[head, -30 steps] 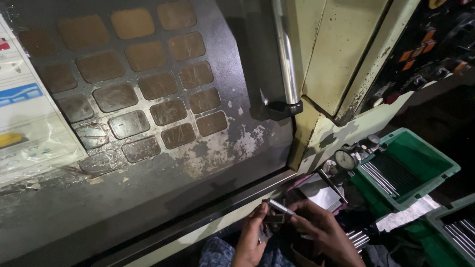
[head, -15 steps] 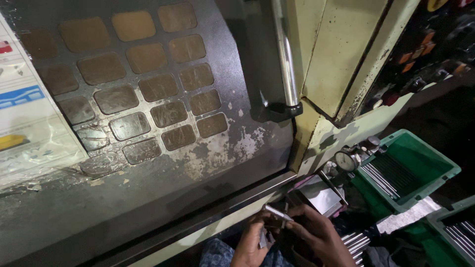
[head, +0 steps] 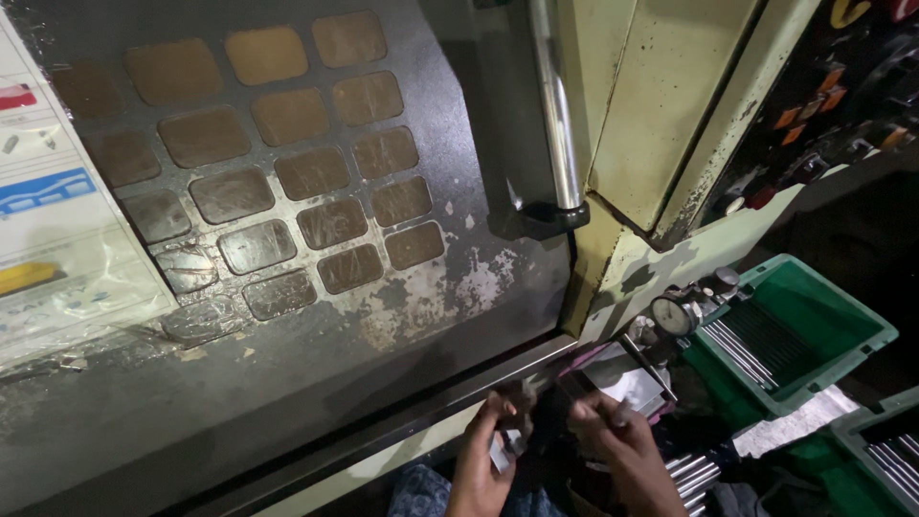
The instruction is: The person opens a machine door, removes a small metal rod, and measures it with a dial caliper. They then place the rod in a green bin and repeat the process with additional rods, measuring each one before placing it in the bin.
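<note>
Far left, a laminated instruction sheet (head: 43, 258) hangs on the machine door (head: 316, 383), a dark panel with a grid of brownish window panes (head: 258, 163) and worn, flaking paint near its lower edge. A chrome door handle (head: 553, 105) runs vertically at the door's right edge, with the cream machine frame (head: 661, 105) beside it.

Bottom centre, the left hand (head: 483, 469) is closed around a small flat metal piece (head: 502, 450), fingers curled about it, held low just in front of the door sill. Just to its right, the right hand (head: 627, 455) is pinched on a thin dark part (head: 574, 388) near its fingertips; what exactly that part is cannot be told in the dim light. The two hands are close but apart.

Judged progress: the handling or checking of the small piece looks under way, not finished; nothing shows it set down or sorted.

Right of the hands stands a dial gauge (head: 672, 316) on its stand, then a green bin (head: 814, 330) holding slim metal rods (head: 742, 349). More rods (head: 694, 474) lie by the right wrist. The gauge stand and bin crowd the working space.
</note>
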The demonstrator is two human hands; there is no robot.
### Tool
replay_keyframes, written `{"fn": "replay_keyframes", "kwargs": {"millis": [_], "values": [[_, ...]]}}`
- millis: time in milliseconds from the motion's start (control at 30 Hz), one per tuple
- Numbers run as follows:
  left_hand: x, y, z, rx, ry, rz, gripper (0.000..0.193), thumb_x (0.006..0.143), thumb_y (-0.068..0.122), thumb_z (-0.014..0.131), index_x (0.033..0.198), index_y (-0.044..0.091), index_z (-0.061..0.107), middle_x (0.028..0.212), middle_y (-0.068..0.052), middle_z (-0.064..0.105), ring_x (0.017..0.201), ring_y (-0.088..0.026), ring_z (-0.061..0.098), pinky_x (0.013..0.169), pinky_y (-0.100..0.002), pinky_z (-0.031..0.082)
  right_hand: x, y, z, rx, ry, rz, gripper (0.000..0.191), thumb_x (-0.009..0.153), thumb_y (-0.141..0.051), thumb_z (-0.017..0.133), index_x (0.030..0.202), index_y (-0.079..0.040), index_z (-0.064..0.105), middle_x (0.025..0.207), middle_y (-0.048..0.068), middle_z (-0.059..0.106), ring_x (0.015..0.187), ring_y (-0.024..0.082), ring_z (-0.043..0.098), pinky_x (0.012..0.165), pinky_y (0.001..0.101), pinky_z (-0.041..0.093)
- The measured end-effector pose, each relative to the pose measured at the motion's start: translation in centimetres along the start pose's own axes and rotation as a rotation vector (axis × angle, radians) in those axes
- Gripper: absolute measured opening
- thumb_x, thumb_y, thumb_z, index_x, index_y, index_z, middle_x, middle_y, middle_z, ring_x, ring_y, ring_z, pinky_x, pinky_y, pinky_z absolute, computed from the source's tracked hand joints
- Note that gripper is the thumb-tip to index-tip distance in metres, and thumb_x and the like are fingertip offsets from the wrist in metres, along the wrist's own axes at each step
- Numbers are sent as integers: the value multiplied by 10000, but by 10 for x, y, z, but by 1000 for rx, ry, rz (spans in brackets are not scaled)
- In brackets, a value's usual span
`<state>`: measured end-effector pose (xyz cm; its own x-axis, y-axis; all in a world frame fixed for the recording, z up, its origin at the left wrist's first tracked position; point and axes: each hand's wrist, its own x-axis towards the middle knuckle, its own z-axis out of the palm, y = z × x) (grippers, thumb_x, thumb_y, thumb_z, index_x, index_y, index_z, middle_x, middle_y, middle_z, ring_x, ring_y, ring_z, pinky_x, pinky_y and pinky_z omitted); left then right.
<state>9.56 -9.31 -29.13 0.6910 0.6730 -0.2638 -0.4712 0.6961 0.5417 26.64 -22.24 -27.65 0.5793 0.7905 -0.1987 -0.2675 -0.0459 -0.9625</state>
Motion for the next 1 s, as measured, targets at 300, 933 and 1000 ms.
{"fn": "replay_keyframes", "kwargs": {"millis": [300, 933, 1000], "values": [[-24, 14, 46, 300, 158, 154, 541, 959, 421, 645, 1292, -6, 653, 1192, -143, 706, 1029, -168, 668, 880, -287, 537, 9, 46, 35, -14, -114, 121, 241, 900, -156, 736, 1077, 6, 762, 858, 68, 741, 762, 145, 622, 661, 290, 493], [-5, 1, -1, 914, -21, 62, 621, 983, 623, 617, 1146, 29, 697, 885, -19, 627, 707, -42, 570, 636, -214, 490, -7, -31, 32, -302, -120, -90, 303, 924, -226, 666, 1156, -44, 734, 932, 80, 784, 848, 144, 696, 723, 283, 560], [-2, -5, 0, 781, 38, -41, 610, 927, 625, 604, 1164, 69, 689, 818, -35, 578, 603, -86, 453, 541, -250, 381, -10, -35, 37, -309, -90, 0, 325, 937, -273, 659, 1133, -25, 735, 869, 85, 753, 775, 150, 657, 669, 287, 537]]}}
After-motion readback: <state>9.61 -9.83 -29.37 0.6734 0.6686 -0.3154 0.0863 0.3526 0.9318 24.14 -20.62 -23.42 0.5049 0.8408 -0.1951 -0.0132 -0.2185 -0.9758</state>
